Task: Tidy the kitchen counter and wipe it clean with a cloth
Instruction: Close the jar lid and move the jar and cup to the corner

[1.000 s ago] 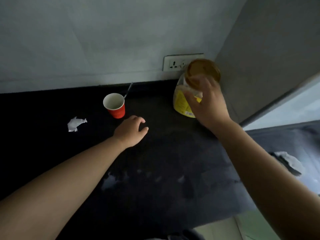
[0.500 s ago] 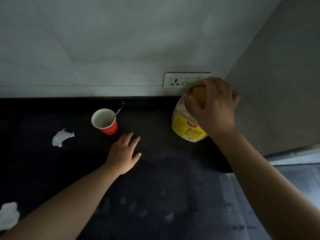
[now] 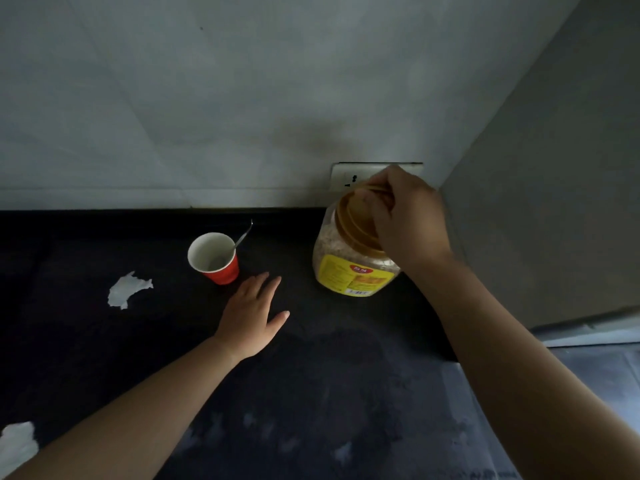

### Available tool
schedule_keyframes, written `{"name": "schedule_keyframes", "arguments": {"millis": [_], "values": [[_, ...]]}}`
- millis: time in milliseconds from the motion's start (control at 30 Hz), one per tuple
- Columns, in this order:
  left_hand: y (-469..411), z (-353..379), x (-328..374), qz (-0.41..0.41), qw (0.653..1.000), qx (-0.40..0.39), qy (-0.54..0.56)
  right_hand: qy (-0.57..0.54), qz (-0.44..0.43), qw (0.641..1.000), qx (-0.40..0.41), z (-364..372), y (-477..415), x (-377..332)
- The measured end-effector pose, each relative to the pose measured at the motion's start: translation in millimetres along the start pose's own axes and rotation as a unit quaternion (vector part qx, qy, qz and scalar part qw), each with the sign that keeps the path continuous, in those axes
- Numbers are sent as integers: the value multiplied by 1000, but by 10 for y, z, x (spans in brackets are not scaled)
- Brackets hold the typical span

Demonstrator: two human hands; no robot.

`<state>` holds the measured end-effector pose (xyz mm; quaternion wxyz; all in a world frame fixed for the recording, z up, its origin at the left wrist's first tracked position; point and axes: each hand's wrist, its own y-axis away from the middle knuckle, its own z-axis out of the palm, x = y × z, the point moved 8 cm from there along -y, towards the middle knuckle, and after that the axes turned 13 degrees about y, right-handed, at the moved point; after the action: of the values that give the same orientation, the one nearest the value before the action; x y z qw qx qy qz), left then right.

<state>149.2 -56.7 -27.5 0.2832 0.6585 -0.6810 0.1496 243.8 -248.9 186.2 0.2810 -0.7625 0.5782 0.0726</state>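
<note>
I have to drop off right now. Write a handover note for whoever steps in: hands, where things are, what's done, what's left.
Right hand: closed on the amber lid of the oats jar, which stands on the counter at the back right corner.
Left hand: open, empty, palm down just in front of the red paper cup.
The cup is upright with a spoon in it.
Two paper scraps remain: one left of the cup, one at the near left edge.
Done: nothing visibly cleared.
Left: remove jar, cup, spoon and scraps; wipe the smudged counter. No cloth in view.
</note>
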Motion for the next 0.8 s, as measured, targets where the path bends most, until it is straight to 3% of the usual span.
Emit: {"name": "schedule_keyframes", "arguments": {"millis": [267, 500, 800], "values": [[345, -769, 130, 38, 989, 59, 128, -26, -18, 997, -77, 358, 138, -398], [271, -1504, -161, 68, 973, 190, 112, 14, -42, 999, -14, 418, 300, -606], [-362, -1145, -504, -23, 997, 70, 8, -66, -40, 997, -4, 388, 339, -522]]}}
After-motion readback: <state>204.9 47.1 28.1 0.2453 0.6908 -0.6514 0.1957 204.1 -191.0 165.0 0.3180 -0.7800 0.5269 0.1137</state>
